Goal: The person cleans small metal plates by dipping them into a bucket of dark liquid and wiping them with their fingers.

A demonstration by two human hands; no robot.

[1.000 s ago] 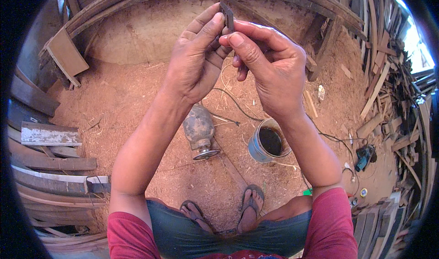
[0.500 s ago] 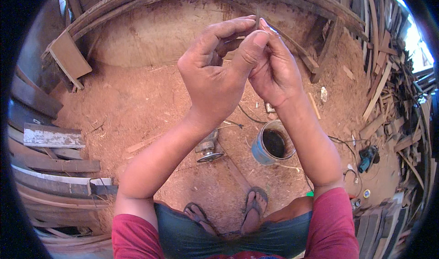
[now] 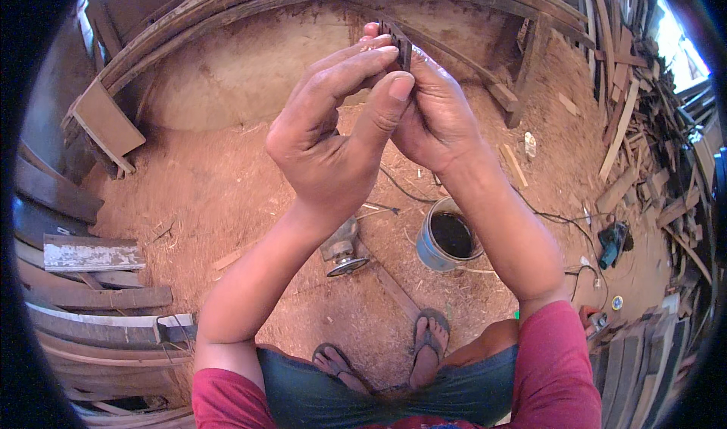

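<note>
Dark flat piece (image 3: 400, 41) held up past the blue bucket (image 3: 432, 253)

Seen from above, the piece stands on edge, up and to the left of the bucket, between two bare hands. The right hand (image 3: 439, 118) holds it from the right side, its grip partly hidden. The left hand (image 3: 337, 134) is narrow: its fingertips touch the piece and its thumb lies close by the lower end — whether it grips as well, I cannot tell. The bucket contains dark liquid (image 3: 452, 236). Left of the bucket lies a metal object (image 3: 342, 245) with a round disc; below it are two sandaled feet (image 3: 431, 338). Right of the bucket lie a blue-green power tool (image 3: 610, 246) and, farther off, heaped wood scraps (image 3: 644, 160).
</note>
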